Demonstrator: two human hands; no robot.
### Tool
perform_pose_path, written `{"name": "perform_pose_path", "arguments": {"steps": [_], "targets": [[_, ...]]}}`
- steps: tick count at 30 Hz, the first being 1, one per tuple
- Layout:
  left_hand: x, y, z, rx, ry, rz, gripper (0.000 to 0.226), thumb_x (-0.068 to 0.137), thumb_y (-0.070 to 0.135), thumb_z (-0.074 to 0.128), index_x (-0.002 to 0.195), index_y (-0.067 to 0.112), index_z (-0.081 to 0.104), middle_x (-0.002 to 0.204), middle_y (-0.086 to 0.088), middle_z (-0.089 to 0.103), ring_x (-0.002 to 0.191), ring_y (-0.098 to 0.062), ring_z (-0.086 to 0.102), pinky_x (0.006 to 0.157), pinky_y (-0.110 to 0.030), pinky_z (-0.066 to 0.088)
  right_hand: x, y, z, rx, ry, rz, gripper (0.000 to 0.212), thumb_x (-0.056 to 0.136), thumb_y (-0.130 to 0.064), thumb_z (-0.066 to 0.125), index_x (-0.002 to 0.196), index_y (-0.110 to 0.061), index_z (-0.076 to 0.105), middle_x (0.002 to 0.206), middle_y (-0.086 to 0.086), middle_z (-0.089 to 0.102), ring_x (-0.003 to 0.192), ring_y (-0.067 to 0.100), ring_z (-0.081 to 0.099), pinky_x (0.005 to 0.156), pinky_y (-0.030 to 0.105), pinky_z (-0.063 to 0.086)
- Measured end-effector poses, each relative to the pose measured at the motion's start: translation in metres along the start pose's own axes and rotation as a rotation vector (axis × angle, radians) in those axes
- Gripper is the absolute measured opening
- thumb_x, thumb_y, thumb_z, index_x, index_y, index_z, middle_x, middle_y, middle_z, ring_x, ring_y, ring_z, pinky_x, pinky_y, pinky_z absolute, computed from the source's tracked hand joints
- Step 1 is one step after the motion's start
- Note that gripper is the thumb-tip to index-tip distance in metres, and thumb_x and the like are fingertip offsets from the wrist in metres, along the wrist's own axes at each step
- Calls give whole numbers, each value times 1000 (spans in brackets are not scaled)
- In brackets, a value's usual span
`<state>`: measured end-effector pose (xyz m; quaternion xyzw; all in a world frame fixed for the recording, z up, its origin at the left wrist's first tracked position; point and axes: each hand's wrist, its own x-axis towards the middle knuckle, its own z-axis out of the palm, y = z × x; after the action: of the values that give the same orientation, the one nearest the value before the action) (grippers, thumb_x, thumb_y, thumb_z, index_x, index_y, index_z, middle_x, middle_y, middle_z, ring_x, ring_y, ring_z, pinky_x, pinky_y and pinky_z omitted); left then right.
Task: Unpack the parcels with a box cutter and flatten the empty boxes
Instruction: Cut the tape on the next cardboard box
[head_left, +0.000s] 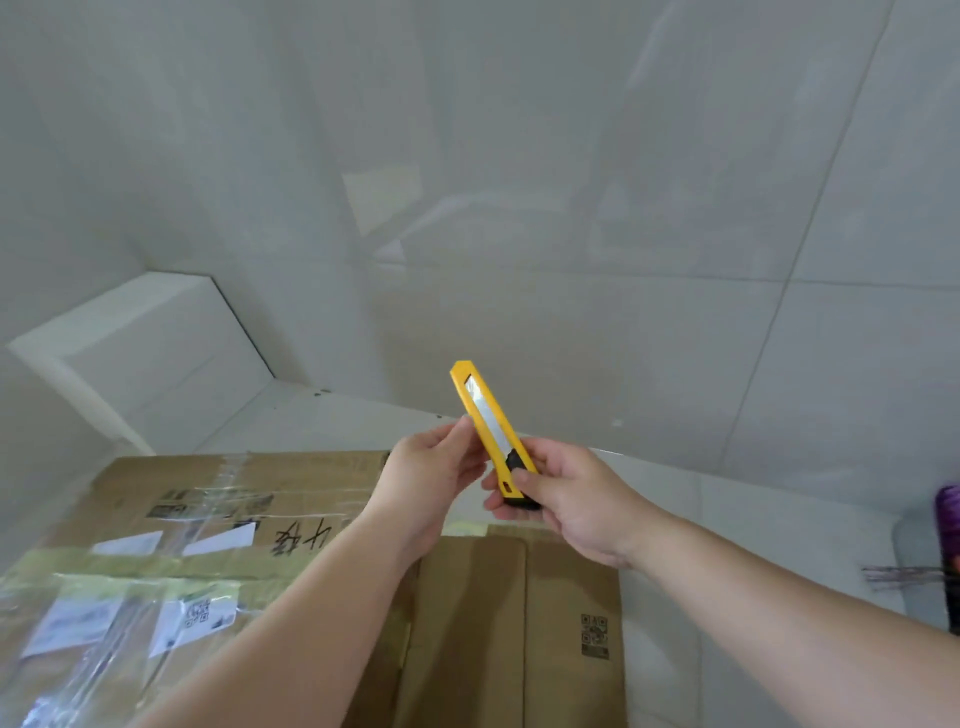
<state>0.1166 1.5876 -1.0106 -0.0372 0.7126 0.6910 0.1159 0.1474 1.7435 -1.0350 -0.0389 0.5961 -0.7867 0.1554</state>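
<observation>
1. While both parcels sit taped and uncut below us, we hold the box cutter (492, 434) up in front of the pale tiled wall (571, 156), tip slanting up and away.
2. Our right hand (571, 499) is wrapped round the black butt end of the handle, thumb lying near the slider.
3. Our left hand (434, 480) pinches the yellow body at mid-length with its fingertips, steadying it.
4. We judge the cutter light and rigid, its plastic casing smooth enough to slip, so the firm hold belongs low on the handle and clear of the metal strip. Whether any blade sticks out past the tip, we cannot tell.
5. Under our left forearm lies the large parcel (171, 561), its top crossed with glossy tape and pasted with white labels (192, 621). We expect the board to be stiff and the tape slick, so the blade is best run along the seam while the free hand rests flat on bare cardboard, away from the cutting line.
6. Just beside it to the right sits the smaller plain box (519, 634), with a seam down its top and a printed code near its right edge. It looks easier to turn.
7. At the far right edge a purple object (949, 506) is partly cut off; we cannot say what it is.
</observation>
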Motion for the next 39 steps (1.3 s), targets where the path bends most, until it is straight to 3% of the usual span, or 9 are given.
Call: {"name": "perform_pose_path", "arguments": {"steps": [3, 9, 15, 18, 20, 22, 25, 28, 39], "targets": [[-8, 15, -7, -149, -51, 71, 32, 99, 21, 50, 95, -6, 67, 89, -23, 69, 75, -29, 62, 74, -31, 53, -9, -15, 23, -51, 8, -89, 19, 99, -1, 44, 107, -4, 62, 85, 9, 64, 77, 21, 67, 75, 30, 57], [-21, 22, -15, -158, -119, 94, 28, 93, 20, 59, 102, -4, 70, 102, -21, 71, 105, -27, 66, 103, -37, 45, -22, -27, 50, -172, 284, -171, 29, 99, -25, 49, 84, -1, 56, 61, 13, 59, 44, 23, 54, 46, 32, 49], [-25, 30, -32, -94, -135, 110, 24, 93, 24, 59, 99, 5, 74, 99, -12, 73, 104, -22, 67, 102, -36, 45, -16, -28, 69, -116, 273, -149, 30, 97, -30, 52, 87, -2, 58, 67, 18, 65, 58, 31, 64, 57, 36, 56], [-22, 27, -44, 248, -119, 151, 33, 96, 33, 52, 92, 9, 74, 87, -4, 74, 83, -15, 68, 84, -30, 49, -9, -24, 73, -157, 193, -113, 15, 100, -15, 49, 100, -8, 61, 91, 15, 70, 67, 27, 66, 68, 38, 58], [-18, 20, -62, 567, 37, 173, 39, 94, 39, 51, 83, 6, 68, 67, -5, 61, 58, -16, 50, 61, -26, 39, -3, -13, 72, -256, 209, -31, 15, 100, -9, 47, 96, -14, 60, 88, 8, 67, 64, 23, 63, 72, 42, 56], [-18, 9, -90, 777, 166, 193, 30, 95, 33, 50, 79, 13, 66, 63, -5, 56, 53, -21, 46, 56, -28, 37, 3, 2, 73, -301, 249, 91, 16, 100, -7, 44, 92, -13, 56, 85, 9, 63, 60, 24, 60, 70, 44, 56], [-24, -13, -135, 1039, 215, 145, 30, 97, 31, 45, 122, 26, 61, 111, -1, 67, 88, -22, 64, 77, -31, 50, 7, 25, 79, -333, 267, 266, 14, 101, -7, 40, 96, -8, 53, 87, 13, 60, 60, 24, 60, 55, 32, 56], [-31, -35, -172, 1187, 231, 98, 44, 99, 34, 40, 140, 20, 45, 141, -6, 48, 127, -27, 45, 101, -37, 39, 15, 43, 89, -371, 259, 310, 17, 101, -9, 39, 107, -5, 54, 90, 12, 61, 61, 22, 61, 50, 28, 53], [-38, -67, -211, 1277, 228, 72, 53, 99, 41, 36, 146, 15, 33, 155, 0, 27, 142, -21, 21, 116, -37, 19, 45, 62, 115, -382, 318, 312, 19, 101, -9, 38, 114, -6, 52, 91, 10, 60, 61, 19, 61, 51, 26, 55]]}}
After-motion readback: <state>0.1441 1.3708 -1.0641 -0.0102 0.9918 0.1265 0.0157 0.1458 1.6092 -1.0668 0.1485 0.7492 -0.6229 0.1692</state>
